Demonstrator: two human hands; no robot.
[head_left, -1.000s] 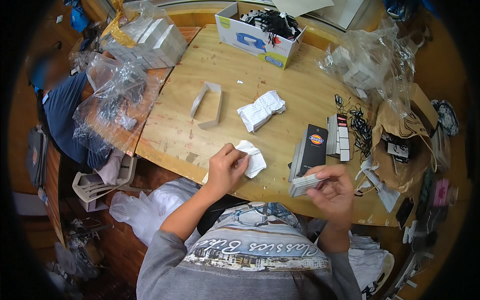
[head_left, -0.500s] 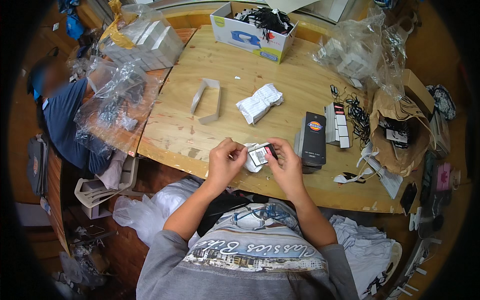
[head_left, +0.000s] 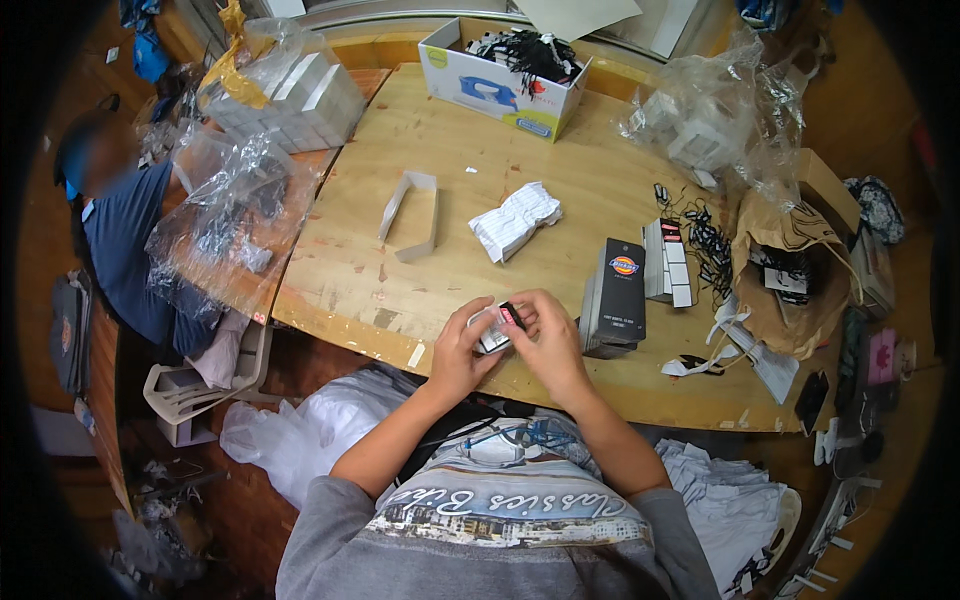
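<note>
Both my hands meet at the table's near edge around a small stack of white tags [head_left: 491,339] with a black and red end. My left hand [head_left: 458,350] wraps the stack from its left side, fingers curled. From the other side my right hand [head_left: 553,345] grips the black and red end between thumb and fingers. My fingers cover much of the stack. To the right of my hands stands a stack of black tall tags [head_left: 625,292], and behind it a stack of black-and-white tags [head_left: 675,262]. A wrapped white paper bundle [head_left: 515,221] lies ahead.
A bent card strip [head_left: 414,180] stands at left on the wooden table [head_left: 345,235]. A carton [head_left: 515,100] of black cords is at the back. At right are tangled cords [head_left: 706,240], a paper bag [head_left: 752,240] and clear plastic [head_left: 730,120]. A co-worker [head_left: 140,255] sits at left.
My left hand has closed in on the tag stack, where it pinched apart from it before. Both hands came nearer to me, and a small white strip now shows at the table edge.
</note>
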